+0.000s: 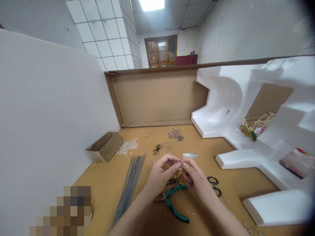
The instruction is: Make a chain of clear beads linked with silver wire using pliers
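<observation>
Above the middle of the table, my left hand [164,170] and my right hand [194,172] meet at the fingertips. Both pinch a small shiny wire piece [180,164], mostly covered by the fingers; its exact shape is too small to make out. A thin pale wire [177,183] hangs in a curve below them. Under my hands lie pliers with teal handles [177,217], spread apart. A second tool with a yellow and black handle [181,178] is partly hidden behind my fingers. By my right wrist show the black finger loops of scissors [213,181].
Long grey wires [130,180] lie left of my forearm. Further back are clear beads [128,146], a small cardboard box [105,147], black loops [156,149], a small tangled pile [176,134] and short silver wires [190,155]. White foam packing [236,141] borders the right.
</observation>
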Tool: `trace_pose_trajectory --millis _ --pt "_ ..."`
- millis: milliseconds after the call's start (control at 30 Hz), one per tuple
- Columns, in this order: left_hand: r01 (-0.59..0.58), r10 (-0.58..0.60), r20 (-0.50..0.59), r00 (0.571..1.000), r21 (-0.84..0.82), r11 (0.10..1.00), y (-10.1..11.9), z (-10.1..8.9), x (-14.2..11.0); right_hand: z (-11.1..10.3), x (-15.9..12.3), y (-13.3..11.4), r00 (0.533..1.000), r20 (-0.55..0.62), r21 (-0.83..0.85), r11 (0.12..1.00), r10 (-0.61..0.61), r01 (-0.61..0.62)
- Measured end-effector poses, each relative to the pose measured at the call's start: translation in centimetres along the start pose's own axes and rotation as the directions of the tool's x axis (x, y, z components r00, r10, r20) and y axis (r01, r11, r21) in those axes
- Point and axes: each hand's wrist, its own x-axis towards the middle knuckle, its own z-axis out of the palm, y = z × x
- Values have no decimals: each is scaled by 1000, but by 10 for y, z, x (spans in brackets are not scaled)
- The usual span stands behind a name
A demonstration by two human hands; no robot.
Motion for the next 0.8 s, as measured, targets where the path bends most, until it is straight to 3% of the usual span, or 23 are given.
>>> trace_pose_trajectory --millis 200,367,600,800 --pt "-79 77 61 995 43 996 -2 -2 0 2 -4 -7 992 31 59 990 124 -126" --pt "-158 155 40 987 89 983 -1 -1 0 3 -4 -15 978 46 162 965 203 -208" --pt "-29 28 33 999 48 998 -5 5 -3 -2 1 -6 946 217 383 871 239 -308" --pt "-40 46 -21 999 231 972 -11 6 -3 -1 6 1 960 166 484 830 226 -279"
